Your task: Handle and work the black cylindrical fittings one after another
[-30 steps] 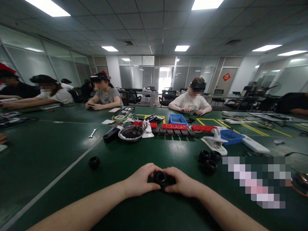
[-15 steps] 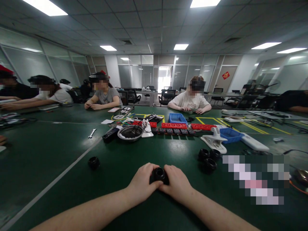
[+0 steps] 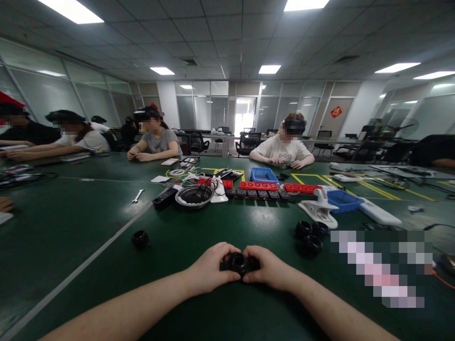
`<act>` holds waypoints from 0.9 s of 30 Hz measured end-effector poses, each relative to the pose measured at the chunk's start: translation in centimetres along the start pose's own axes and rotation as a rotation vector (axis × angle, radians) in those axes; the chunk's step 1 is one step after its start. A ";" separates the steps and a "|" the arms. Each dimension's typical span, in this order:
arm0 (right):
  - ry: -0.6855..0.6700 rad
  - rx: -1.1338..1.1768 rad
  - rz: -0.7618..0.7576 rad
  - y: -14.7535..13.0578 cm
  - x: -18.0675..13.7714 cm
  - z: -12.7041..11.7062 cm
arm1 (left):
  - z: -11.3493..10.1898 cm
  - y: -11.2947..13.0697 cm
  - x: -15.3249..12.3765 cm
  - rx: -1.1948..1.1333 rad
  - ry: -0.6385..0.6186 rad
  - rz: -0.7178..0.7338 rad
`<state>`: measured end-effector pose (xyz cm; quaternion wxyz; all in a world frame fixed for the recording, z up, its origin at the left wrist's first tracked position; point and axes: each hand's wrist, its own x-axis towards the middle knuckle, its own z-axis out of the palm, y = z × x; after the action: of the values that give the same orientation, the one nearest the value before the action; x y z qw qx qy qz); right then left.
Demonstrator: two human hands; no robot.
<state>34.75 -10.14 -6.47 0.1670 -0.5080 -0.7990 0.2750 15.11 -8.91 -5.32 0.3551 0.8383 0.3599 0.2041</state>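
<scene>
A small black ring-shaped part [image 3: 238, 263] with a round hole sits between my two hands just above the green table [image 3: 88, 227]. My left hand [image 3: 208, 269] grips its left side with curled fingers. On the other side, my right hand [image 3: 270, 270] pinches it with thumb and fingers. Three similar black round parts [image 3: 310, 235] lie grouped to the right of my hands. One more black part [image 3: 140, 238] lies alone to the left.
Farther back lie a metal bowl [image 3: 194, 196], red and black strips [image 3: 261, 189], two blue bins [image 3: 263, 174], a white clamp-like tool [image 3: 319, 208] and a small wrench [image 3: 137, 196]. Several people sit around the table's far and left sides. A blurred patch [image 3: 382, 267] covers the right.
Both hands stayed on the black part, shifting slightly closer together and then back apart; the view wobbled a little.
</scene>
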 end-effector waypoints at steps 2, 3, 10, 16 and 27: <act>0.062 -0.067 0.053 -0.6 0.0 0.7 | 0.5 0.1 -0.1 0.039 0.070 -0.024; 0.100 -0.105 0.078 -0.9 0.0 1.0 | 0.7 0.1 -0.1 0.066 0.115 -0.041; 0.215 -0.204 0.054 -2.1 -0.6 1.8 | 0.6 -0.1 -0.1 0.111 0.153 -0.004; 0.002 0.098 -0.130 -0.4 -0.5 0.1 | -0.4 -0.1 -0.1 -0.017 0.005 0.024; -0.018 -0.012 0.018 -0.2 0.0 0.2 | 0.2 0.2 -0.1 -0.034 0.011 -0.030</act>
<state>34.49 -10.22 -6.53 0.1542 -0.5138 -0.7975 0.2761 15.27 -9.18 -5.31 0.3706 0.8255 0.3707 0.2094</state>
